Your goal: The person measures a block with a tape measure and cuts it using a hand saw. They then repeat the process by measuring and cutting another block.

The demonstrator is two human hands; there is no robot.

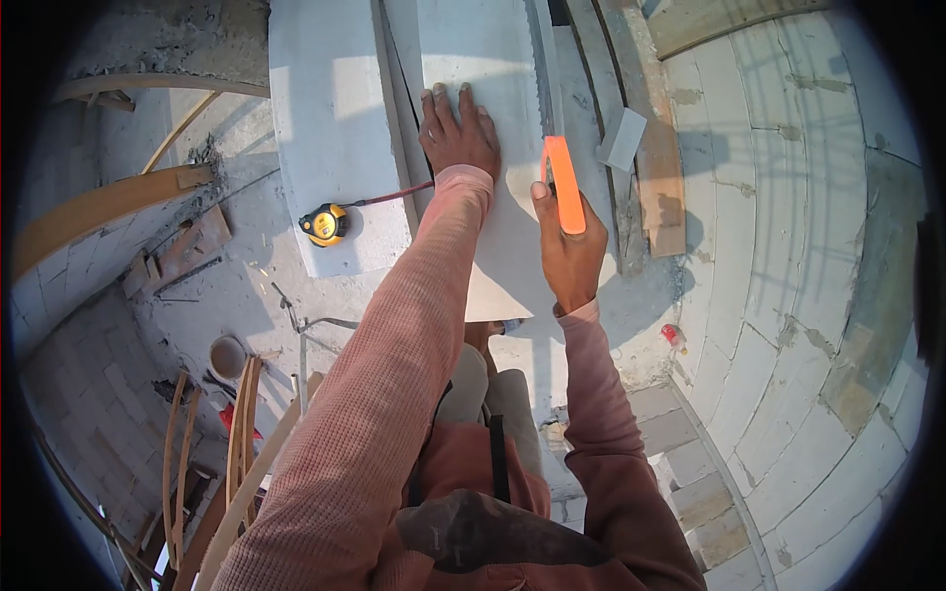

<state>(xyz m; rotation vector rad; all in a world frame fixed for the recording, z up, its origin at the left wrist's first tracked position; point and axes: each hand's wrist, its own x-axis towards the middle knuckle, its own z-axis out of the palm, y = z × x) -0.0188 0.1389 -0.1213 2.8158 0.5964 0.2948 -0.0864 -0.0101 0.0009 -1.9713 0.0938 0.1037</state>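
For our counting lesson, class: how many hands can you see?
2: the left hand rests on the pale slab; the right hand holds the orange saw handle.

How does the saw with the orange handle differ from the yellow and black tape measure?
The saw is long, with a toothed blade, while the tape measure is compact and rounded.
The saw is gripped in the right hand; the tape measure lies untouched on a pale block.
The saw's handle is plain orange, whereas the tape measure mixes yellow and black.
Both have a bright colour that stands out against the pale surroundings.
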